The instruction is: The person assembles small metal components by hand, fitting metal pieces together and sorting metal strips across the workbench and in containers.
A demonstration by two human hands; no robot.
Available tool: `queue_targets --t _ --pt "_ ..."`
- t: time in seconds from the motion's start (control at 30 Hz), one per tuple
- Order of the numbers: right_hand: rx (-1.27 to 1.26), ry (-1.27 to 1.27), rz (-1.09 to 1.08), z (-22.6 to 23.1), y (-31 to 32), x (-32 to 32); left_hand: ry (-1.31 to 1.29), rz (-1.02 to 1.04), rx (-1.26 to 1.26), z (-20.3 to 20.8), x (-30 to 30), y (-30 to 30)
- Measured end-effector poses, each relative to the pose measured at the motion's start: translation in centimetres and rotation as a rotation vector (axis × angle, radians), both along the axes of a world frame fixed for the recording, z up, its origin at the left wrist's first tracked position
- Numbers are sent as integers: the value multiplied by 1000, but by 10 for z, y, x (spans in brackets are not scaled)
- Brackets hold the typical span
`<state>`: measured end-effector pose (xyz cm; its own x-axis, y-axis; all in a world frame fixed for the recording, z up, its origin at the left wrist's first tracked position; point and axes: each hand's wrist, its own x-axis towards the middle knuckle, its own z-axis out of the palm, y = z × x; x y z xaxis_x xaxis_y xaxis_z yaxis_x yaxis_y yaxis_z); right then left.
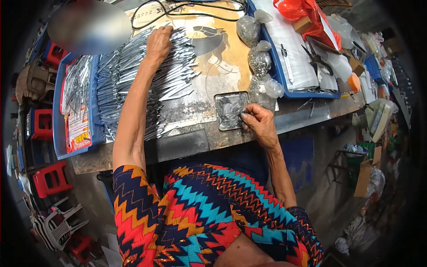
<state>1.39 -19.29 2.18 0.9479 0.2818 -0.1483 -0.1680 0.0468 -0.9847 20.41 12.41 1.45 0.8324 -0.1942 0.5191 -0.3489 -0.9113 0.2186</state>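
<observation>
— Where's the small metal tray (230,111) from the right hand (260,122)?
— Just left, touching; grip pinched shut on a thin metal piece at the tray's right edge, on the bench (187,142).
— Left hand (158,42)?
— Far up, flat and open on the fanned metal strips (133,84), running left-right.

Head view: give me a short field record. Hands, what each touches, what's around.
left hand: stretched forward, palm down on the rows of thin metal strips
right hand: fingers pinched at the edge of a small square tray holding small metal pieces
surface: worn workbench with a printed board on top
left of strips: blue tray with more strips
behind small tray: clear bags of small parts
far right: orange plastic bag
</observation>
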Motion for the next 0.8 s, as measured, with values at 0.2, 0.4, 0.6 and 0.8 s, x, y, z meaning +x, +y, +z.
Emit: queue_targets --t 0.2,0.4,0.6,0.8 --pt "-121 -9 -25 5 -4 1 104 166 175 1 5 -7" --pt "-102 6 -15 6 6 0 30 118 237 -17 11 12" --pt "-229 -29 -32 9 14 1 -61 186 146 7 -15 9" --pt "-199 -54 -95 8 14 0 23 118 -184 57 -72 11"
